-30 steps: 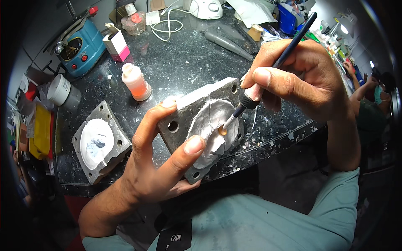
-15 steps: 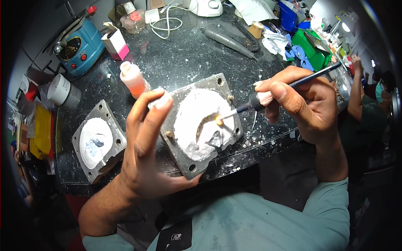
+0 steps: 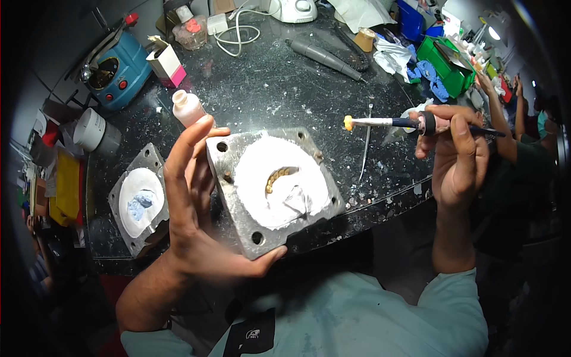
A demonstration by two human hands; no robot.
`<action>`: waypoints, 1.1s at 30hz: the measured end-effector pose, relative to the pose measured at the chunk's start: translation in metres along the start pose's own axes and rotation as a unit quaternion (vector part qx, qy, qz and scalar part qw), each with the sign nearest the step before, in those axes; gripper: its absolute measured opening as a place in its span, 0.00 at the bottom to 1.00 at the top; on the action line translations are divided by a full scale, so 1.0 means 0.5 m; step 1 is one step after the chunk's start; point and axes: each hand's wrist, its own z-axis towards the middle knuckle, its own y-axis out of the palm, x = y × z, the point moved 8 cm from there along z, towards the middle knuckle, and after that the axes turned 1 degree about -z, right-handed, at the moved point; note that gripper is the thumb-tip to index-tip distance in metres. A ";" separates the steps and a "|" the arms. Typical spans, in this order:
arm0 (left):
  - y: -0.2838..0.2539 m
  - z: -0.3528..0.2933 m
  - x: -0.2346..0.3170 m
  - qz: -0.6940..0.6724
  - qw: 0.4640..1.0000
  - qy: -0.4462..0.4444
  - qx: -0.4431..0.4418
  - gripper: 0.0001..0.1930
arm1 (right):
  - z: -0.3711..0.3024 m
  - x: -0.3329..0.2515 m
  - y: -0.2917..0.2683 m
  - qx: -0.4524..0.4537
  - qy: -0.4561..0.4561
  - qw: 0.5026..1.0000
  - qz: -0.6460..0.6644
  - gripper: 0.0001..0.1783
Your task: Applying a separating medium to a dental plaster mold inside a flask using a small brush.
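Observation:
My left hand (image 3: 193,220) grips the left edge of a metal flask half (image 3: 232,202), thumb along its lower edge and fingers over its upper left side. White plaster (image 3: 256,178) fills the flask, with a curved row of shiny, golden-brown tooth-shaped hollows (image 3: 277,177) in it. My right hand (image 3: 455,149) is closed around a dark-handled brush (image 3: 389,122) with a black collar; its yellow-orange tip points left, clear of the plaster. Behind my left fingers stands an uncapped bottle (image 3: 187,107), partly hidden.
A second flask half (image 3: 122,205) with plaster and a bluish patch lies at left. A thin metal instrument (image 3: 365,143) lies right of my flask. Farther back are a grey handpiece (image 3: 324,58), a blue machine (image 3: 122,74) and a green bin (image 3: 449,74). Other people's arms show at far right.
My right hand has drawn the brush out of the plaster hollow, up and to the right. The flask half has turned and tilted in my left hand, and the row of hollows now shows fully.

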 end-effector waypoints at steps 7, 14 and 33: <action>0.008 0.028 -0.024 -0.259 0.942 -0.192 0.093 0.71 | -0.075 0.064 -0.004 0.035 0.068 0.988 0.131 0.20; 0.075 0.061 -0.068 -0.550 0.746 -0.370 0.066 0.38 | -0.095 0.080 -0.002 0.032 0.096 0.969 0.228 0.21; 0.102 0.032 -0.165 -0.621 0.641 -0.451 0.020 0.36 | -0.048 0.094 0.072 -0.091 0.093 0.976 0.178 0.17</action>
